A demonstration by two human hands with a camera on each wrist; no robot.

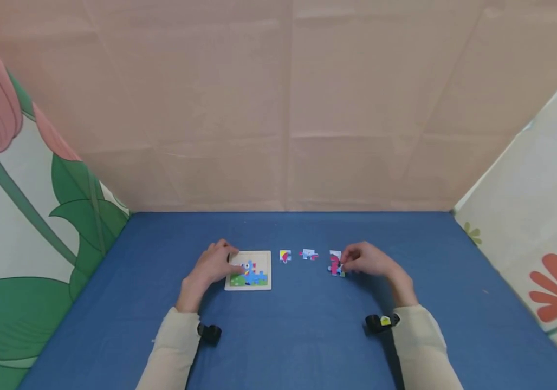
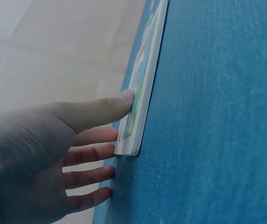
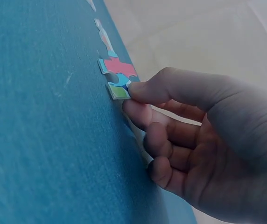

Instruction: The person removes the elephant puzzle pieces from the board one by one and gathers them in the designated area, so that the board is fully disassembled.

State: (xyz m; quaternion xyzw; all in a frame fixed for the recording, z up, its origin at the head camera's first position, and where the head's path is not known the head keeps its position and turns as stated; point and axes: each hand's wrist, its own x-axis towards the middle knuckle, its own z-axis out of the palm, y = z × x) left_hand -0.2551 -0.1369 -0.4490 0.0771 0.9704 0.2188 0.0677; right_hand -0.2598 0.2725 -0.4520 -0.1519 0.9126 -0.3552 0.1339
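My left hand (image 1: pixel 213 264) is at the left side of a square wooden puzzle tray (image 1: pixel 248 288). In the left wrist view its thumb (image 2: pixel 117 106) rests on the tray's picture face, while the straight fingers lie along the edge. Part of a blue animal on green ground fills the tray's lower half. My right hand (image 1: pixel 368 259) pinches a jigsaw piece (image 3: pixel 119 91) with blue and green on it between thumb and forefinger. Right beside that piece is a mostly pink patch of jigsaw (image 3: pixel 119 66), overlapping it in this view.
Between the tray and my right hand lie two loose jigsaw pieces, one yellow and red (image 1: pixel 285 255), the other pale blue and pink (image 1: pixel 309 254). All are on a blue cloth-covered table (image 1: pixel 288 336). A beige wall covering (image 1: pixel 278 108) rises behind its far edge.
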